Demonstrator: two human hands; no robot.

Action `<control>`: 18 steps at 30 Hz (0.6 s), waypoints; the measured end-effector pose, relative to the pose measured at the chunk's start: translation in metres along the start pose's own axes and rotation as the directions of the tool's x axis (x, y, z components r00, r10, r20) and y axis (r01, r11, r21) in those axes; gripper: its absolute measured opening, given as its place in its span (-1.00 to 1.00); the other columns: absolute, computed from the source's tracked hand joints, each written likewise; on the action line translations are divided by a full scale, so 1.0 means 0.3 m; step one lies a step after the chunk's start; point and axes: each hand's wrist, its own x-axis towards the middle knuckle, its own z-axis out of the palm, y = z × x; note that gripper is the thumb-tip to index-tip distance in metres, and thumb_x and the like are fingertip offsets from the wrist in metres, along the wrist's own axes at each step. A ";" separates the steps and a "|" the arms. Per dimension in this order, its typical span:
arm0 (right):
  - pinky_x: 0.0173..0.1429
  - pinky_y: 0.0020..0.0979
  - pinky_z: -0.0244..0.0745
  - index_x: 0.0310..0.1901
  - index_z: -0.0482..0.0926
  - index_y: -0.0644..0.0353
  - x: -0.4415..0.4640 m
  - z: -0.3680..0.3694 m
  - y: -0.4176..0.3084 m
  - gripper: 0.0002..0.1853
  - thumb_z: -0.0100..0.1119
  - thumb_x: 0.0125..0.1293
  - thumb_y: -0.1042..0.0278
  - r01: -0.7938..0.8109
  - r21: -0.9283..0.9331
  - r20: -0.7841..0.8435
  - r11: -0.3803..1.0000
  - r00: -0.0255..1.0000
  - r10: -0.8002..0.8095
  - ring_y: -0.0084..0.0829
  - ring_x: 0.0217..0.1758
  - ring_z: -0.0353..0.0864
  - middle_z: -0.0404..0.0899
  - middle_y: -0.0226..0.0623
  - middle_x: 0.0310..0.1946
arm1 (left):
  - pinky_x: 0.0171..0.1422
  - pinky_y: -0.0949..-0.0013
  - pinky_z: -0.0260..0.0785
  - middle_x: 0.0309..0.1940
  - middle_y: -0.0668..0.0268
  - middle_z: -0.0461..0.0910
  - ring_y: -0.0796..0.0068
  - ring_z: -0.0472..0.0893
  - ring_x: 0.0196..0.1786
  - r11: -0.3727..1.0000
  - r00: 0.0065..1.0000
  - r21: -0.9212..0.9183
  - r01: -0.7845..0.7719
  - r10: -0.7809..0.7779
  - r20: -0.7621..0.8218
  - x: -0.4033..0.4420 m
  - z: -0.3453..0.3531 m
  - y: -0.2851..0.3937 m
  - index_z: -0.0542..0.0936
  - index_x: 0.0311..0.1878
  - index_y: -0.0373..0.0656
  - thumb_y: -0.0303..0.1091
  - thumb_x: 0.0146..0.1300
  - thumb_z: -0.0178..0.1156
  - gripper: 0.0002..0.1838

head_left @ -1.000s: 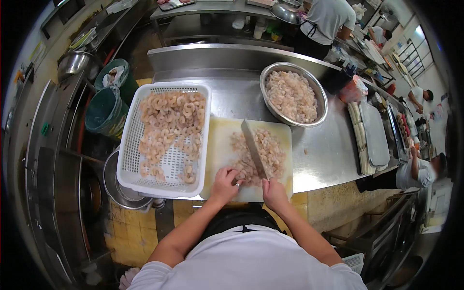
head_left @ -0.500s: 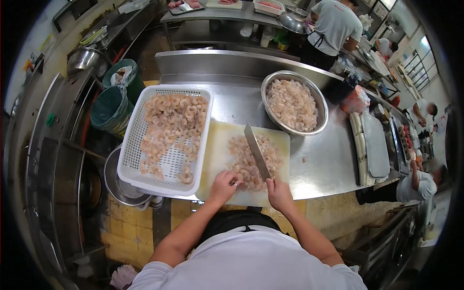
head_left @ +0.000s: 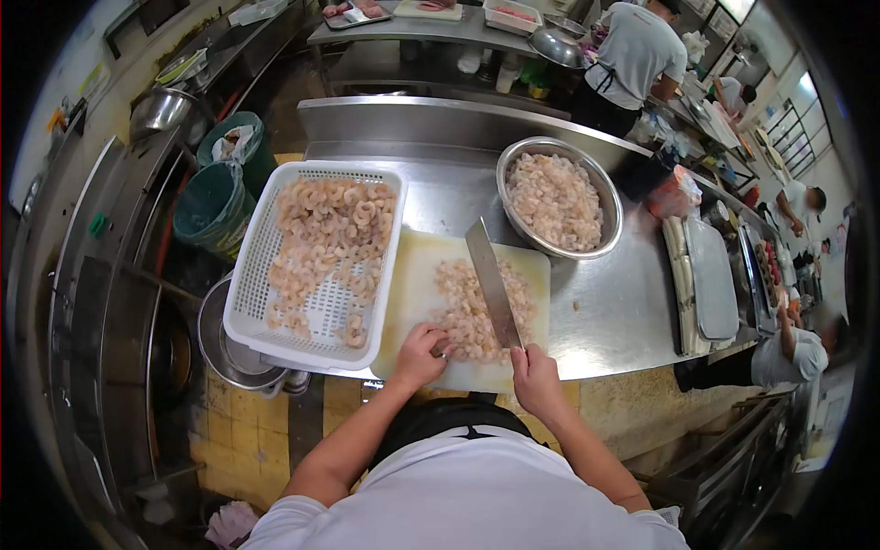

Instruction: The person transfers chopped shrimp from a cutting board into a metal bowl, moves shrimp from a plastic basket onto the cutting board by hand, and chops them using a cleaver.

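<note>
In the kitchen, a metal desk (head_left: 605,321) fills the frame's centre; on it, at lower centre, chopped shrimp (head_left: 467,316) lies on a pale board (head_left: 403,284); the right hand (head_left: 537,378) has its grip closed around the handle of a broad knife (head_left: 493,286), which slants over the chopped shrimp; the left hand (head_left: 422,356) is curled at lower left of it, and I cannot tell if that grip holds something; a white basket (head_left: 238,307) with shrimp (head_left: 335,220) is at centre left, a metal bowl (head_left: 505,188) at upper right of centre.
</note>
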 end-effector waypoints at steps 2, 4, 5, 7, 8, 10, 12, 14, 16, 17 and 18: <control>-0.19 0.21 0.47 -0.23 0.57 0.40 -0.012 0.032 -0.017 -0.56 0.08 0.66 0.10 0.012 0.017 0.014 1.000 1.000 -0.012 0.43 -0.27 0.63 0.61 0.36 -0.43 | 0.07 0.11 0.57 -0.13 0.16 0.69 0.04 0.67 -0.07 0.998 0.995 -0.008 0.068 -0.068 0.069 -0.005 -0.008 0.000 0.73 -0.22 -0.19 -0.41 0.17 0.53 -0.83; -0.21 0.22 0.47 -0.25 0.56 0.40 -0.005 0.117 0.036 -0.56 0.09 0.65 0.11 0.042 0.019 0.030 0.999 0.999 -0.043 0.43 -0.29 0.63 0.61 0.35 -0.44 | 0.03 0.12 0.58 -0.14 0.16 0.69 0.06 0.68 -0.08 0.997 0.992 0.005 0.077 -0.077 0.099 -0.003 -0.007 -0.004 0.74 -0.22 -0.19 -0.42 0.17 0.53 -0.83; -0.20 0.23 0.47 -0.25 0.56 0.40 0.012 0.163 0.072 -0.56 0.10 0.65 0.11 0.056 -0.009 0.027 0.998 0.998 -0.056 0.43 -0.29 0.63 0.61 0.36 -0.44 | -0.01 0.14 0.60 -0.14 0.17 0.69 0.09 0.69 -0.09 0.998 0.994 0.022 0.054 -0.055 0.095 -0.001 -0.003 -0.010 0.74 -0.21 -0.17 -0.43 0.16 0.54 -0.83; -0.20 0.24 0.48 -0.26 0.56 0.41 0.040 0.221 0.091 -0.56 0.11 0.64 0.12 0.082 -0.065 0.025 0.995 0.996 -0.080 0.43 -0.28 0.64 0.61 0.36 -0.43 | -0.04 0.15 0.61 -0.13 0.17 0.69 0.10 0.69 -0.11 0.999 0.995 0.032 0.023 -0.026 0.101 0.004 0.000 -0.010 0.75 -0.21 -0.16 -0.44 0.16 0.54 -0.84; -0.19 0.24 0.48 -0.25 0.56 0.41 0.052 0.227 0.104 -0.56 0.11 0.64 0.12 0.069 -0.058 0.033 0.996 0.997 -0.068 0.43 -0.28 0.64 0.62 0.36 -0.43 | -0.04 0.15 0.61 -0.13 0.16 0.69 0.10 0.69 -0.11 0.999 0.994 0.030 0.019 -0.022 0.104 0.007 -0.001 -0.015 0.75 -0.22 -0.17 -0.44 0.17 0.54 -0.84; -0.18 0.26 0.49 -0.25 0.57 0.41 0.037 0.166 0.016 -0.56 0.10 0.64 0.11 0.027 -0.039 0.056 0.999 0.998 -0.025 0.43 -0.27 0.65 0.62 0.35 -0.43 | 0.00 0.13 0.60 -0.14 0.16 0.69 0.07 0.68 -0.08 0.999 0.993 0.024 0.030 -0.033 0.111 -0.005 -0.014 -0.011 0.73 -0.23 -0.18 -0.43 0.18 0.52 -0.85; -0.17 0.27 0.49 -0.24 0.58 0.41 0.001 0.121 -0.047 -0.54 0.09 0.64 0.09 0.035 -0.017 0.055 0.999 0.998 -0.034 0.43 -0.26 0.66 0.63 0.35 -0.42 | 0.09 0.09 0.57 -0.16 0.15 0.68 0.02 0.67 -0.02 0.999 0.994 0.003 0.042 -0.043 0.103 0.001 -0.010 -0.007 0.70 -0.24 -0.21 -0.41 0.18 0.50 -0.83; -0.17 0.28 0.50 -0.23 0.59 0.41 -0.004 0.135 -0.045 -0.54 0.08 0.64 0.07 0.061 -0.047 0.043 0.997 0.997 -0.059 0.43 -0.26 0.66 0.63 0.36 -0.42 | 0.10 0.09 0.57 -0.14 0.14 0.68 0.01 0.67 -0.01 0.998 0.992 0.003 0.062 -0.062 0.108 -0.004 -0.010 -0.016 0.70 -0.18 -0.23 -0.41 0.17 0.51 -0.79; -0.16 0.28 0.51 -0.23 0.58 0.40 0.013 0.209 0.022 -0.55 0.09 0.64 0.08 0.103 -0.123 0.013 0.987 0.995 -0.102 0.43 -0.25 0.66 0.64 0.37 -0.41 | 0.11 0.09 0.57 -0.10 0.11 0.67 0.00 0.67 0.00 0.997 0.993 -0.006 0.073 -0.072 0.098 -0.014 -0.015 -0.023 0.68 -0.11 -0.24 -0.41 0.17 0.50 -0.74; -0.17 0.27 0.51 -0.23 0.58 0.40 0.025 0.231 0.048 -0.55 0.10 0.64 0.08 0.083 -0.126 0.023 0.989 0.996 -0.081 0.42 -0.26 0.66 0.63 0.37 -0.41 | 0.11 0.09 0.57 -0.07 0.10 0.66 -0.01 0.66 0.01 0.997 0.994 -0.019 0.071 -0.069 0.085 -0.013 -0.014 -0.024 0.67 -0.08 -0.25 -0.41 0.17 0.50 -0.72; -0.18 0.25 0.50 -0.23 0.57 0.40 0.043 0.242 0.058 -0.55 0.10 0.64 0.08 0.066 -0.129 0.031 0.989 0.998 -0.062 0.42 -0.26 0.66 0.63 0.37 -0.41 | 0.12 0.09 0.57 -0.04 0.08 0.65 -0.02 0.66 0.01 0.997 0.996 -0.032 0.065 -0.063 0.069 -0.002 -0.016 -0.022 0.67 -0.05 -0.26 -0.41 0.17 0.49 -0.69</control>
